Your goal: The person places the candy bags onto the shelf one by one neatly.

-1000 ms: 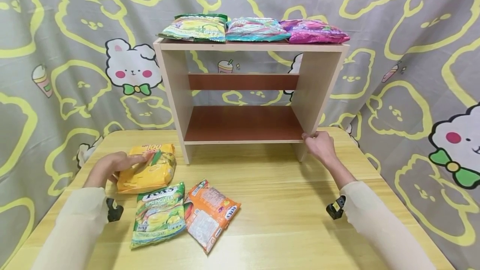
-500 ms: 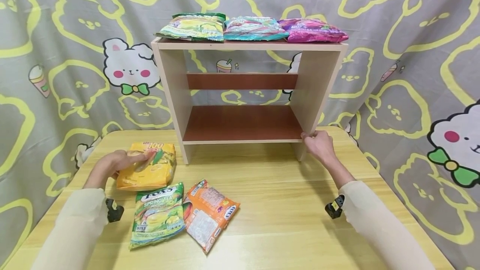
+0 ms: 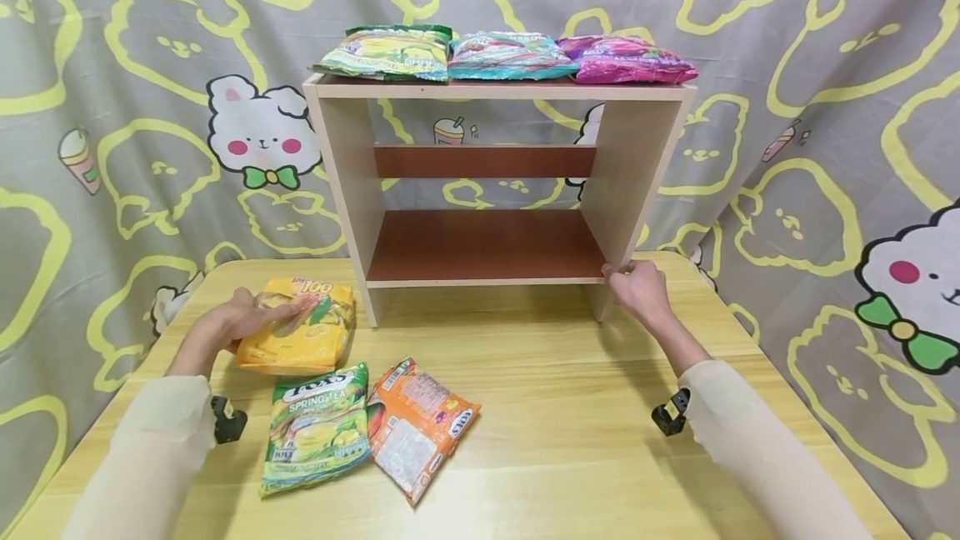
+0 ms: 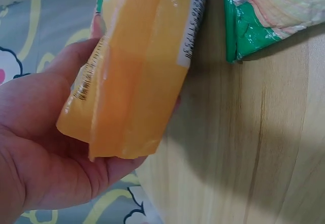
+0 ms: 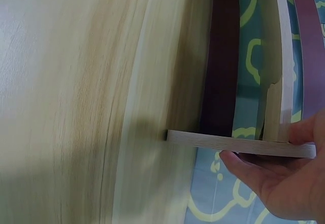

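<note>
My left hand [image 3: 240, 317] grips a yellow candy bag [image 3: 300, 348] marked "100" at its left side. In the left wrist view, the thumb lies on one face of the bag [image 4: 137, 82] and the fingers pass behind it. My right hand [image 3: 641, 290] holds the right side panel of a small two-tier shelf [image 3: 487, 282]. In the right wrist view, the right hand [image 5: 284, 178] has that panel [image 5: 228, 142] between thumb and fingers, near the lower board. A green "Fox's Spring Tea" candy bag [image 3: 315, 440] lies just in front of the yellow one.
An orange candy bag [image 3: 420, 432] lies back side up beside the green one. Along the shelf top sit a green-yellow bag [image 3: 397, 52], a teal bag [image 3: 513, 57] and a magenta bag [image 3: 630, 61]. A patterned grey curtain [image 3: 285, 23] hangs behind the wooden table [image 3: 570, 440].
My left hand and the yellow bag have shifted slightly up and away, leaving a little more distance from the green bag. The right hand keeps its hold on the shelf panel.
</note>
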Available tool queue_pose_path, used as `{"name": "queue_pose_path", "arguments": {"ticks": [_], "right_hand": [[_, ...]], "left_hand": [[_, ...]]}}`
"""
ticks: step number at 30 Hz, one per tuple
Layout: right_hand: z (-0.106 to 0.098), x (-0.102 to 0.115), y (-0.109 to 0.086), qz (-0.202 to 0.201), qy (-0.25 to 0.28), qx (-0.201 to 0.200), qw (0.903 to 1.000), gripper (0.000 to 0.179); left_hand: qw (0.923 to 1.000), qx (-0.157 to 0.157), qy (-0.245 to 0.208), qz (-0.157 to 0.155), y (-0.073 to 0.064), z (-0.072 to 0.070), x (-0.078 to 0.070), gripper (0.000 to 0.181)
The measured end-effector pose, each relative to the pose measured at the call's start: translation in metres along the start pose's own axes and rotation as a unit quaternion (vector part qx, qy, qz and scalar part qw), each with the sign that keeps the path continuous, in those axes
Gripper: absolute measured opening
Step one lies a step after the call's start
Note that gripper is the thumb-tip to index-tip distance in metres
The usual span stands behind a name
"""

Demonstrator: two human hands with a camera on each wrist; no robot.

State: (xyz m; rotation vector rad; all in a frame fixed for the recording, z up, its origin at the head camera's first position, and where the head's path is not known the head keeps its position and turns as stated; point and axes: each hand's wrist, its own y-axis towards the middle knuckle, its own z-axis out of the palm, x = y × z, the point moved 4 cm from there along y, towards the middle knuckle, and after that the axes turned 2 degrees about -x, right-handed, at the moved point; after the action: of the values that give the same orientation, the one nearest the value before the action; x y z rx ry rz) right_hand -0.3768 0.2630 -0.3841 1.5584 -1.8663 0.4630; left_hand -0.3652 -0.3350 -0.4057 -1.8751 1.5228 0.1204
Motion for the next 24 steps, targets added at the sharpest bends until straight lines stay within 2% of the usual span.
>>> {"name": "queue_pose_path", "arguments": {"ticks": [5, 9, 15, 18, 22, 24], "right_hand": [[-0.001, 0.001, 0.000, -0.001, -0.004, 0.005, 1.0000, 0.047], [-0.001, 0.001, 0.000, 0.003, -0.003, 0.009, 1.0000, 0.047], [0.000, -0.001, 0.000, 0.004, -0.007, 0.006, 0.9999, 0.047], [0.000, -0.001, 0.001, 0.002, -0.006, 0.005, 1.0000, 0.048], [0.000, -0.001, 0.001, 0.003, -0.004, 0.004, 1.0000, 0.048], [0.000, -0.001, 0.001, 0.004, -0.004, 0.005, 1.0000, 0.048]], "left_hand": [[0.9989, -0.034, 0.033, 0.006, 0.003, -0.004, -0.005, 0.125], [0.9971, -0.032, 0.067, 0.015, 0.002, -0.005, -0.009, 0.119], [0.9955, -0.064, 0.065, 0.027, 0.001, -0.007, -0.015, 0.113], [0.9937, -0.080, 0.067, 0.040, -0.001, -0.009, -0.020, 0.099], [0.9910, -0.099, 0.068, 0.058, -0.003, -0.011, -0.026, 0.071], [0.9896, -0.109, 0.070, 0.062, -0.003, -0.011, -0.028, 0.065]]}}
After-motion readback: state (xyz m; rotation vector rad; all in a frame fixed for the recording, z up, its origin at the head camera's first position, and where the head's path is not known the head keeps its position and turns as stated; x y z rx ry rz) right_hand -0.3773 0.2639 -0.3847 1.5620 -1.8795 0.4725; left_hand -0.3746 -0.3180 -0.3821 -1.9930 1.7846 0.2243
